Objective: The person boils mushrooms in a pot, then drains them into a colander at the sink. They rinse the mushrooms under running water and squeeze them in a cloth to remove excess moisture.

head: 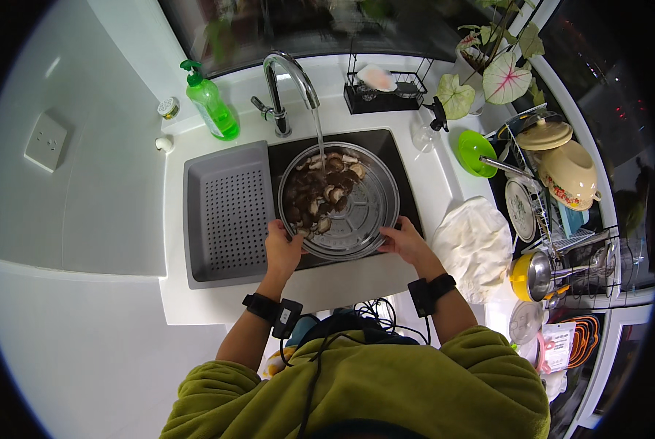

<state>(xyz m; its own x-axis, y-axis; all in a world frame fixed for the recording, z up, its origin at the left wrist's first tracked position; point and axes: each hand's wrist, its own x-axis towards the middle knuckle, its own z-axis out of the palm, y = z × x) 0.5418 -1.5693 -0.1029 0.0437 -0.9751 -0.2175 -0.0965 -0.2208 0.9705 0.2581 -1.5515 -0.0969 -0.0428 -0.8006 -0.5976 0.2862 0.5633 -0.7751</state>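
Both my hands grip the rim of a round metal basin (pixel 368 219) over the dark sink (pixel 410 192). My left hand (pixel 283 247) holds its lower left edge, and my right hand (pixel 407 241) its lower right edge. Brown mushrooms (pixel 327 192), apparently shiitake, lie in water, mostly in the basin's left and upper part. A stream of water (pixel 319 131) runs from the chrome faucet (pixel 290 60) down onto them. My fingers under the rim are partly hidden.
A grey perforated drain tray (pixel 228 219) covers the sink's left side. Behind stand green dish soap (pixel 212 107) and a black wire rack (pixel 385 96). To the right are a spray bottle (pixel 427 136), a green bowl (pixel 475 153), a white cloth (pixel 473 249) and a loaded dish rack (pixel 552 219).
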